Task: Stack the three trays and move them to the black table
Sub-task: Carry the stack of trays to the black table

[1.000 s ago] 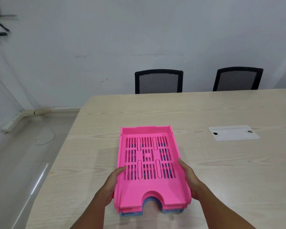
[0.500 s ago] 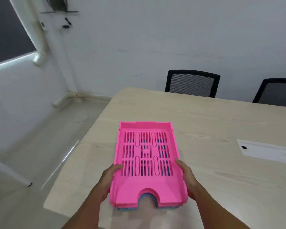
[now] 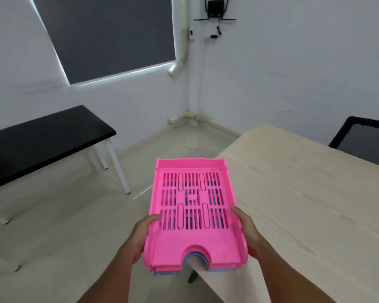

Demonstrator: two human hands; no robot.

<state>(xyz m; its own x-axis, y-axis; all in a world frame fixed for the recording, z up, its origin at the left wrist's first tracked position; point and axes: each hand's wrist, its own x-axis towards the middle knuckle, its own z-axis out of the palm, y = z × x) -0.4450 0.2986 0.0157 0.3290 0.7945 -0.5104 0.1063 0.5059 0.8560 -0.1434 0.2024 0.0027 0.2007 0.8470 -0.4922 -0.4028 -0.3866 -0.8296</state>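
Note:
A stack of trays [image 3: 173, 256], pink on top with a blue one showing underneath at the front notch, is held in the air over the left edge of the wooden table [image 3: 304, 204]. My left hand [image 3: 143, 235] grips the stack's left side and my right hand [image 3: 247, 230] grips its right side, thumbs over the rims. The black table [image 3: 37, 141] stands to the left against the wall, on white legs, apart from the stack by a strip of floor.
A black mesh chair [image 3: 365, 138] stands at the far side of the wooden table on the right. A dark window blind [image 3: 109, 36] and a white pipe [image 3: 182, 47] are on the wall. Pale floor [image 3: 59, 226] lies between the two tables.
The stack has been lifted off the wooden table and carried left past its edge. The view has swung left, bringing the black table and the window into sight.

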